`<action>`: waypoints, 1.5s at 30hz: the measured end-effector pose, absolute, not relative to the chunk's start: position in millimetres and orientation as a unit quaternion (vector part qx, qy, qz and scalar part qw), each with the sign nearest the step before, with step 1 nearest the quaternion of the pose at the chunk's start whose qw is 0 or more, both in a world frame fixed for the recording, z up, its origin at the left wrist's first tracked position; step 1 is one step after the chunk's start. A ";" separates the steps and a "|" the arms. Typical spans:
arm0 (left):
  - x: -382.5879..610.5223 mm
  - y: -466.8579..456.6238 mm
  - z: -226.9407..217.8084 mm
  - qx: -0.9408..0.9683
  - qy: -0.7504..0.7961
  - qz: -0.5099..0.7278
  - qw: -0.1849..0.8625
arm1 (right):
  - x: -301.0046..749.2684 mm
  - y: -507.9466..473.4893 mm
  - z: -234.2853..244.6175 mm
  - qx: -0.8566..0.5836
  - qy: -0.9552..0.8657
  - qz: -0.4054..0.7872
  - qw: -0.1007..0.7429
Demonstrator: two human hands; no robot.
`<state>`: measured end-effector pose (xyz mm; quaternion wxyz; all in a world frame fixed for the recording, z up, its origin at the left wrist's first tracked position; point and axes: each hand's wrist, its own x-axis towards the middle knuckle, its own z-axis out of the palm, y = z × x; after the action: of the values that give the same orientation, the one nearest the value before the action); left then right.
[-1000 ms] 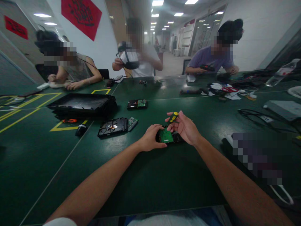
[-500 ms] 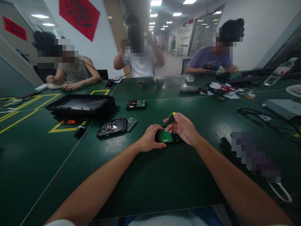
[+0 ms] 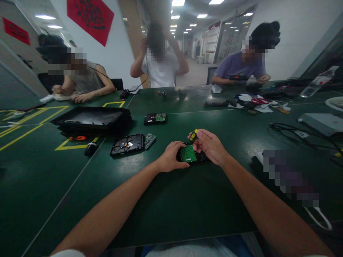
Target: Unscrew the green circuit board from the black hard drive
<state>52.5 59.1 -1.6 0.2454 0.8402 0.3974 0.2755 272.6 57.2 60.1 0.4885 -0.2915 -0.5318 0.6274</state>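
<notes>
A hard drive (image 3: 188,154) lies on the green table with its green circuit board facing up. My left hand (image 3: 173,156) grips its left end, thumb along the near edge and fingers over the far side. In my right hand (image 3: 210,144) is a screwdriver (image 3: 193,136) with a black and yellow handle, held upright between thumb and fingers above the board. My fingers hide its shaft and tip. To the left rest another hard drive (image 3: 127,145) and a loose circuit board (image 3: 150,141). Farther back is a third hard drive (image 3: 155,119).
Black trays (image 3: 92,119) are stacked at left, near an orange-handled tool (image 3: 78,138) and a small black object (image 3: 91,149). On the right are a grey box (image 3: 321,123), black cables (image 3: 292,134) and a plastic bottle (image 3: 319,82). Several people sit across the table.
The screwdriver handle has turned and shifted slightly, and my right fingers have curled in around it. My left hand and the hard drive stay in place.
</notes>
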 end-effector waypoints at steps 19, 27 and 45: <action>52.3 58.0 0.7 0.842 0.394 0.275 0.244 | 272.4 58.8 61.0 -0.285 -0.508 0.645 0.494; 53.0 57.0 3.6 0.839 0.398 0.274 0.251 | 271.2 58.4 61.1 -0.273 -0.495 0.662 0.492; 53.2 57.5 1.5 0.842 0.395 0.277 0.241 | 271.8 56.5 64.2 -0.272 -0.511 0.644 0.499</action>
<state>53.2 57.5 1.5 0.2408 0.8420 0.3953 0.2772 271.8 56.5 64.2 0.4995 -0.2716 -0.5113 0.6444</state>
